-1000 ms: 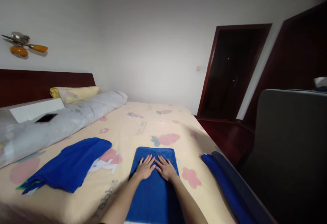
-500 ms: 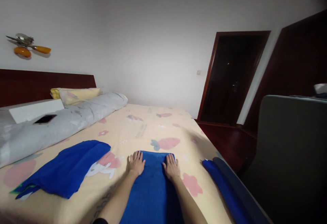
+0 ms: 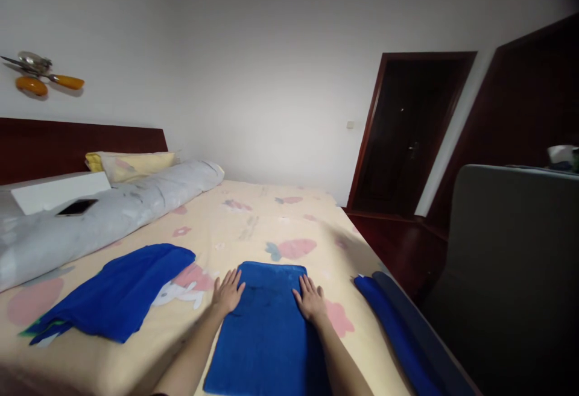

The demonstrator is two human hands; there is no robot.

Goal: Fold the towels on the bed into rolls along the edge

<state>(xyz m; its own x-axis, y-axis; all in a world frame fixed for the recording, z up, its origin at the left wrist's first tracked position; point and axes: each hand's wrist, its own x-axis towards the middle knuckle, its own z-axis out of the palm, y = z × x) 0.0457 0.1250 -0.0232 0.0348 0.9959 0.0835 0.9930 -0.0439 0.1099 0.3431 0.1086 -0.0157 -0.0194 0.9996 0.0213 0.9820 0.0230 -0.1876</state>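
A flat blue cloth (image 3: 269, 323), roughly rectangular, lies on the patterned bedsheet (image 3: 253, 218) right before me. My left hand (image 3: 228, 291) rests at its upper left edge, palm down with the fingers spread. At the upper right edge lies my right hand (image 3: 311, 298), also palm down and fingers apart. Neither hand grips anything. A crumpled blue garment (image 3: 122, 290) is on the bed to the left, apart from both hands.
Blue and dark folded fabric (image 3: 398, 330) lies along the bed's right edge. A rolled grey quilt (image 3: 136, 206) bears a phone (image 3: 78, 207) and a white box (image 3: 61, 191), near a yellow pillow (image 3: 136, 166). A grey chair back (image 3: 511, 263) stands at right.
My left hand has moved left and slightly back, off the cloth's top corner towards its side. My right hand has shifted slightly right. More of the blue cloth shows, and the view has tilted slightly.
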